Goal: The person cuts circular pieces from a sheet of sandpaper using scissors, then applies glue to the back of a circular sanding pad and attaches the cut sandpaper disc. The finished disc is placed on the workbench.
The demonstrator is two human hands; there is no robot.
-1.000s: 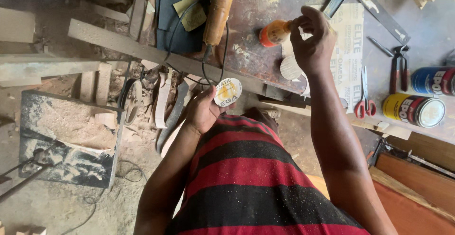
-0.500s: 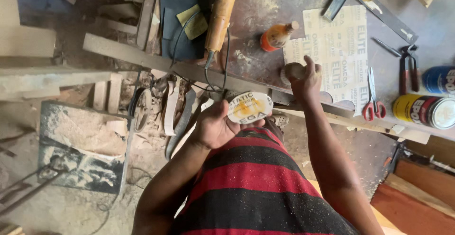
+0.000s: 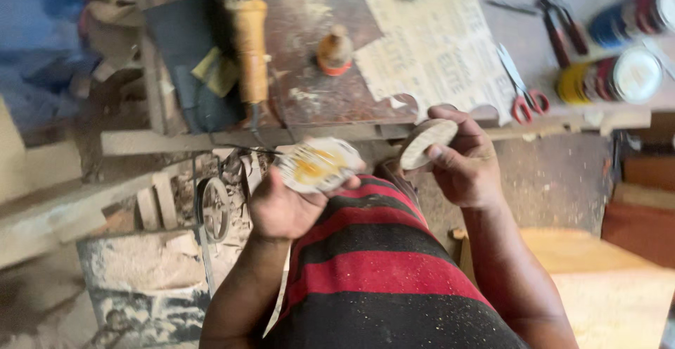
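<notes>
Hands gripping two round discs, just in front of the workbench edge.
Left hand clutching a yellow-smeared disc (blurry), right hand pinching a pale wooden disc above the striped shirt.

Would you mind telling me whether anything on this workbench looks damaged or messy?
Yes: the printed sheet has round pieces cut from its near edge, and sawdust lies over the workbench. The small orange bottle stands upright, unspilled.
</notes>
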